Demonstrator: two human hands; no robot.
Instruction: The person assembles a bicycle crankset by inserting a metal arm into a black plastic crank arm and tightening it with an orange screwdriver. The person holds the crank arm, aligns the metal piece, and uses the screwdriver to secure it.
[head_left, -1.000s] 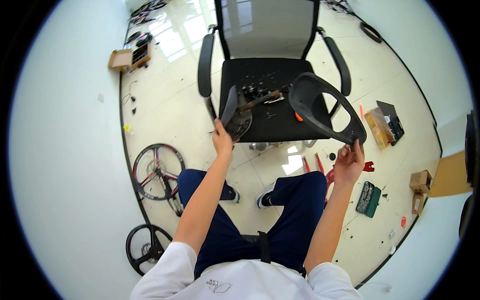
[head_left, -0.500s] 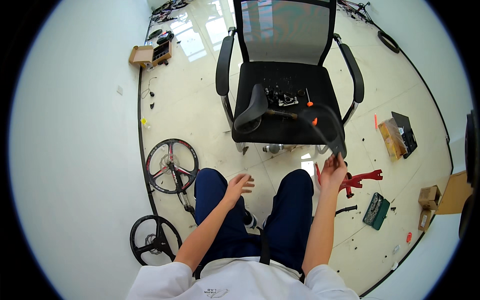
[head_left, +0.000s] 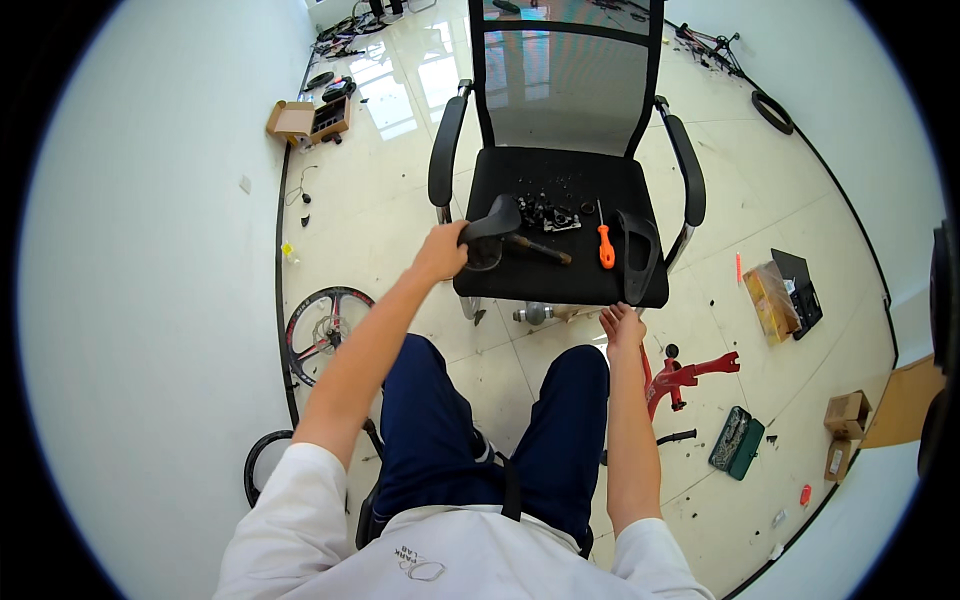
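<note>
My left hand (head_left: pixel 441 250) is closed on the rear end of a black bicycle saddle (head_left: pixel 492 220) at the left front of the office chair's seat (head_left: pixel 560 282). A brownish seat post (head_left: pixel 540 249) extends from the saddle across the seat. Just below the seat's front edge, my right hand (head_left: pixel 622 325) has loosely bent fingers and appears to hold nothing. Directly above it lies a black, hollow, triangular saddle-shaped piece (head_left: pixel 638 258). An orange-handled screwdriver (head_left: pixel 606 245) rests beside that piece. Small dark metal parts (head_left: pixel 548 215) are heaped mid-seat, near a small black ring (head_left: pixel 587 208).
The chair has armrests (head_left: pixel 683 165) on both sides. A red bike frame (head_left: pixel 690 376) and green toolbox (head_left: pixel 742 443) lie on the right floor. Wheels (head_left: pixel 315 330) lean by the left wall. Cardboard boxes (head_left: pixel 848 412) and a yellow box (head_left: pixel 770 303) stand farther right.
My right hand has set the black triangular piece on the seat and let go, moving left and down. My left hand has reached forward and taken hold of the saddle. The screwdriver now shows whole.
</note>
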